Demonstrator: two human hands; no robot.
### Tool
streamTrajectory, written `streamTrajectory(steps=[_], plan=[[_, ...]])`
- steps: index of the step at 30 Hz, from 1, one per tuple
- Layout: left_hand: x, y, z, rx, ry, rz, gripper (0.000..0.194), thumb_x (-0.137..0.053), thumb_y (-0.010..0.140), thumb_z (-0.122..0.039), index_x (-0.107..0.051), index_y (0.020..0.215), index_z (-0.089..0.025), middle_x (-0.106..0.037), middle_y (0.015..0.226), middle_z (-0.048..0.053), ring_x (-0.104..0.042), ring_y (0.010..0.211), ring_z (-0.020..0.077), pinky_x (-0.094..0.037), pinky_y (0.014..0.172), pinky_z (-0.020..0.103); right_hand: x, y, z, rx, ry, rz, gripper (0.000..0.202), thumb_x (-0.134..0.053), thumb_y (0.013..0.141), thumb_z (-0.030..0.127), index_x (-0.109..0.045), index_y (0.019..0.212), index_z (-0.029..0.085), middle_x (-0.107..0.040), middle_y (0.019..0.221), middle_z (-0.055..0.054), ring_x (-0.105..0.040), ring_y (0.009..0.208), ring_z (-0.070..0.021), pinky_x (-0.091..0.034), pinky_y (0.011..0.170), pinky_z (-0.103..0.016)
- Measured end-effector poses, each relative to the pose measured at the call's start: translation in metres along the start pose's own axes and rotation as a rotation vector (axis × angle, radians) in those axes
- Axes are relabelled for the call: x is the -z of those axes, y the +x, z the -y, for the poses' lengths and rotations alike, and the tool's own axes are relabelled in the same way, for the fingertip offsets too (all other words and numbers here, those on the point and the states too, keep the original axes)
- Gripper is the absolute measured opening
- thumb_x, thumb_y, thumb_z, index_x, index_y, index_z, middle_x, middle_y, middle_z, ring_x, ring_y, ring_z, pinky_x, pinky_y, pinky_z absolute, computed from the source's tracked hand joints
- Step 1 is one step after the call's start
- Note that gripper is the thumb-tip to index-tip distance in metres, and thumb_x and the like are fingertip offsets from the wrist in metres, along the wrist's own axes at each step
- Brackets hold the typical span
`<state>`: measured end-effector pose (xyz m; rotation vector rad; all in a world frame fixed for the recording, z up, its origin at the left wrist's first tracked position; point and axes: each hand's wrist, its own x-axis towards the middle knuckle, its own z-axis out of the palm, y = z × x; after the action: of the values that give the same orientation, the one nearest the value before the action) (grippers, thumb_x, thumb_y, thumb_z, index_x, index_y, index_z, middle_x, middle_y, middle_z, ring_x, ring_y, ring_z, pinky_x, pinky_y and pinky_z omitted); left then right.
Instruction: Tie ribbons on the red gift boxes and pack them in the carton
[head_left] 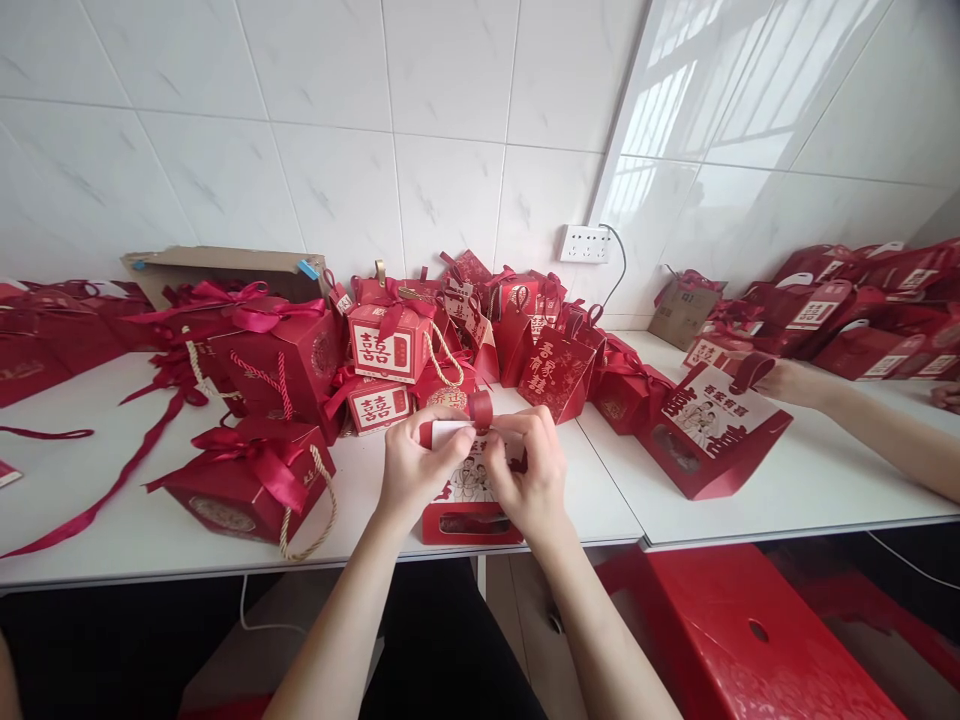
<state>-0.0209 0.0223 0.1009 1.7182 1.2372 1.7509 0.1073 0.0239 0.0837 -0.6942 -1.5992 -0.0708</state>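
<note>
A red gift box [471, 510] with a white printed front and a small window lies at the front edge of the white table [97, 530]. My left hand [417, 462] and my right hand [527, 470] both pinch its top, where a red ribbon handle [480, 408] loops up between my fingers. Most of the box front is hidden behind my hands.
Several finished red gift boxes with bows and rope handles [255, 485] crowd the table's back and left. A co-worker's hand [787, 382] at the right holds another red box [712, 430]. A red plastic stool [742, 640] stands below. A cardboard box [225, 268] leans on the wall.
</note>
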Motion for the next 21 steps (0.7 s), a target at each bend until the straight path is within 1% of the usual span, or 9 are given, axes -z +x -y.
streamTrajectory(steps=[9,14,17,19,21], plan=[[0.0002,0.0006,0.0000,0.025,-0.025,0.003,0.012,-0.063,0.065,-0.028,-0.068,0.066,-0.017,-0.068,0.060,0.001,-0.064,0.058,0.0153,-0.053,0.055,0.022,-0.0012,-0.0004,-0.0010,0.009,-0.006,-0.006,0.012,-0.051,0.085,0.011,-0.051,0.091,0.022,-0.052,0.079,-0.001,-0.051,0.068,-0.0140,-0.044,0.059,-0.027],[-0.0009,-0.0009,0.0007,0.036,-0.019,0.002,0.010,-0.062,0.067,-0.026,-0.067,0.067,-0.017,-0.068,0.062,0.000,-0.064,0.059,0.0144,-0.051,0.053,0.020,-0.0019,-0.0011,-0.0015,0.003,-0.020,-0.016,0.011,-0.050,0.085,0.012,-0.052,0.091,0.021,-0.052,0.078,-0.001,-0.050,0.068,-0.0138,-0.043,0.058,-0.027],[-0.0025,-0.0004,0.0041,0.034,-0.027,0.024,0.009,-0.062,0.069,-0.026,-0.065,0.069,-0.018,-0.067,0.062,-0.001,-0.063,0.057,0.0134,-0.050,0.051,0.020,-0.0022,-0.0017,-0.0018,0.010,-0.017,-0.020,0.012,-0.051,0.084,0.011,-0.051,0.091,0.021,-0.051,0.079,-0.001,-0.050,0.068,-0.0133,-0.043,0.058,-0.026],[-0.0030,-0.0019,0.0056,-0.012,-0.024,0.028,0.010,-0.062,0.072,-0.026,-0.065,0.077,-0.018,-0.068,0.069,0.000,-0.064,0.062,0.0139,-0.052,0.056,0.021,-0.0024,-0.0019,-0.0019,0.011,-0.015,-0.024,0.012,-0.051,0.084,0.011,-0.051,0.091,0.021,-0.051,0.079,0.000,-0.049,0.067,-0.0129,-0.043,0.057,-0.025],[-0.0006,-0.0079,0.0031,-0.151,0.000,-0.034,0.021,-0.064,0.074,-0.026,-0.062,0.094,-0.019,-0.069,0.088,0.003,-0.066,0.081,0.0171,-0.055,0.071,0.027,-0.0024,-0.0019,-0.0018,0.011,-0.015,-0.024,0.012,-0.051,0.084,0.011,-0.051,0.091,0.021,-0.050,0.079,0.000,-0.049,0.066,-0.0127,-0.043,0.056,-0.025]])
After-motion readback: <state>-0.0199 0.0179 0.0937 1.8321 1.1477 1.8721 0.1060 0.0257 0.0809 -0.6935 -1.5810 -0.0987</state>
